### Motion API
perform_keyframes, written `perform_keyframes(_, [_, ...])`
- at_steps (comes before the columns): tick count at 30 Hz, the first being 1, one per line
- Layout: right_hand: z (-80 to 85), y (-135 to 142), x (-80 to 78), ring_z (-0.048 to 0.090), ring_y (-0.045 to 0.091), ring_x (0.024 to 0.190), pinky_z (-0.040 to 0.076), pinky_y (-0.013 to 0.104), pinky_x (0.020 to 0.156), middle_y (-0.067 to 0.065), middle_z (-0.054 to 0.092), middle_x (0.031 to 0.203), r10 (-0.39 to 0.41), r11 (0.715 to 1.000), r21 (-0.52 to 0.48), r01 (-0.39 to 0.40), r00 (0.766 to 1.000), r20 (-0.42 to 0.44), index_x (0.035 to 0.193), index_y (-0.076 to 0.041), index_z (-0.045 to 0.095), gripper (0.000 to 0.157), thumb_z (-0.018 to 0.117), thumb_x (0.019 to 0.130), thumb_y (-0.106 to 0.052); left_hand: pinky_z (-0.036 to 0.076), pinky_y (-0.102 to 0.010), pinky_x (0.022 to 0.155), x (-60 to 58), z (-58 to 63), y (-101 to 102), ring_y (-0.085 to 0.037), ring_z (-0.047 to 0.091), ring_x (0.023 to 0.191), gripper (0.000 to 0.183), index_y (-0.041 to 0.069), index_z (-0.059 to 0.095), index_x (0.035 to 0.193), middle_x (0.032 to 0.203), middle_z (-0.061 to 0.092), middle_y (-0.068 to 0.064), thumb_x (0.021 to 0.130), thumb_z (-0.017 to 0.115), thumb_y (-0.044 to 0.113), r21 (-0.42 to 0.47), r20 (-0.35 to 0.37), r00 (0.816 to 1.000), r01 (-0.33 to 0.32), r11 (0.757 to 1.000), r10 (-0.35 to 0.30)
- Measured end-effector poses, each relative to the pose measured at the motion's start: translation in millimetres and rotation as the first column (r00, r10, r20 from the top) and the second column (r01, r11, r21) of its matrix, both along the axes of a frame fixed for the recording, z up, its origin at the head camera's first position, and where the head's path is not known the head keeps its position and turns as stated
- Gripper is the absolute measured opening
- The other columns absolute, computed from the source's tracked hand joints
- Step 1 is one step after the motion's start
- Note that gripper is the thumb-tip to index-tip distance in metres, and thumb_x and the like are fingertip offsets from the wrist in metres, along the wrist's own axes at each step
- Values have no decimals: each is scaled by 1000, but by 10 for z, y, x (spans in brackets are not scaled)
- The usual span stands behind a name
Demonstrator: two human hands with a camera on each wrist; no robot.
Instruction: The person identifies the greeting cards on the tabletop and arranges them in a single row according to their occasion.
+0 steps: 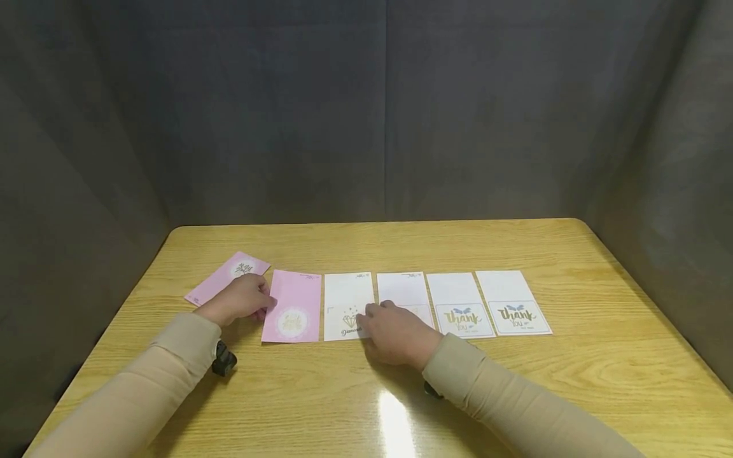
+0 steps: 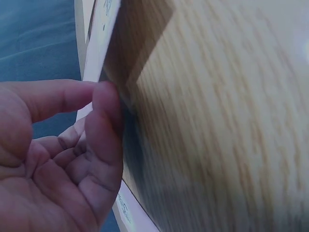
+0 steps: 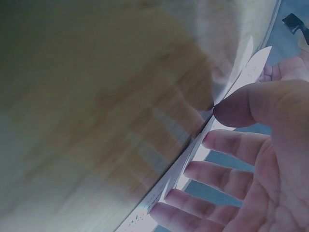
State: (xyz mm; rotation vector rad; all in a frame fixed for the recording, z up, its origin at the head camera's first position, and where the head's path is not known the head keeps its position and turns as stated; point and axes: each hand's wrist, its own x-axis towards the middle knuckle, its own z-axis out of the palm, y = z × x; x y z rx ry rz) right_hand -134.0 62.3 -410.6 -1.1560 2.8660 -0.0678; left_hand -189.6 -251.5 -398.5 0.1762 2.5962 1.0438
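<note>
My left hand [image 1: 245,298] pinches the left edge of a pink card [image 1: 298,289] between thumb and fingertips. In the left wrist view, that card's edge [image 2: 102,41] stands slightly off the wood. Over the lower parts of a white card with a diamond print [image 1: 343,292] and a pale lilac card [image 1: 401,289] lies my right hand [image 1: 401,337]. Its fingers are spread and fairly straight, their tips touching the cards in the right wrist view, and the lilac card's lower part is partly hidden. A second pink card [image 1: 214,286] lies slanted behind my left hand.
Two white "Thank You" cards, one [image 1: 454,287] beside the lilac card and another [image 1: 501,285] at the right end, continue the row. All lie on a wooden table [image 1: 355,394] with rounded far corners. Dark grey curtains [image 1: 286,127] enclose its back and sides.
</note>
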Motion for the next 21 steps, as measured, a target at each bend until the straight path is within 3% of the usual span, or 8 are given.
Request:
perform_keyframes(4, [5, -1, 3, 64, 34, 99, 56, 44, 83, 12, 63, 105, 6, 1000, 1, -6, 1000, -5, 120, -5, 66, 27, 66, 96, -17, 54, -32, 63, 11, -3, -1, -18, 64, 65, 23, 4, 49, 78, 72, 63, -11, 96, 63, 3, -14, 13, 1000, 17, 1000, -16])
perform_keyframes(13, [25, -2, 14, 64, 34, 100, 56, 45, 84, 13, 63, 108, 1, 1000, 7, -1, 1000, -13, 121, -4, 66, 29, 66, 96, -18, 56, -30, 61, -33, -33, -8, -17, 64, 64, 22, 3, 50, 78, 74, 64, -12, 95, 64, 3, -36, 14, 1000, -16, 999, 17])
perform_keyframes(21, [17, -7, 14, 64, 35, 100, 57, 45, 84, 13, 63, 109, 2, 1000, 4, -2, 1000, -12, 121, -4, 66, 29, 66, 96, -17, 50, -29, 57, -54, -44, 4, -16, 62, 57, 18, 4, 52, 75, 67, 66, -7, 87, 64, 5, -147, -54, 998, 16, 989, -24])
